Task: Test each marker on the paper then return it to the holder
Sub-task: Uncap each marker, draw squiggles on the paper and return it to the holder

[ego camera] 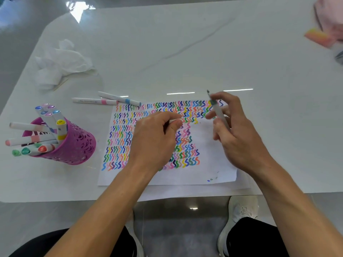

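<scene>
**Uncapped marker held above the scribbled sheet**

Pinched between thumb and fingers, the right hand [234, 130] holds a slim white marker [216, 110] tilted away from the body, its dark tip bare and pointing up and away over the far right corner of the paper [213, 164]. The left hand [156, 140] is curled into a loose fist over the middle of the sheet, thumb pressed against a small white piece [175, 121] at the fingertips; it looks like the cap, though most of it is hidden.

Both forearms cross the near edge of the table [185, 52], a smooth, glossy white slab with faint grey veins. The sheet is flat and white, filled with rows of short wavy strokes in many colours; its near right part is bare. The left hand covers part of the rows.

Left of the sheet and well apart from it stands the holder [78, 145], a round purple cup with a lacy cut-out wall, crowded with white markers with coloured caps leaning outward. Beyond the sheet's far left corner lie two capped pens [111, 100], the one with the blue band touching the paper's edge. Farther left sits a crumpled white tissue [61, 62].
</scene>
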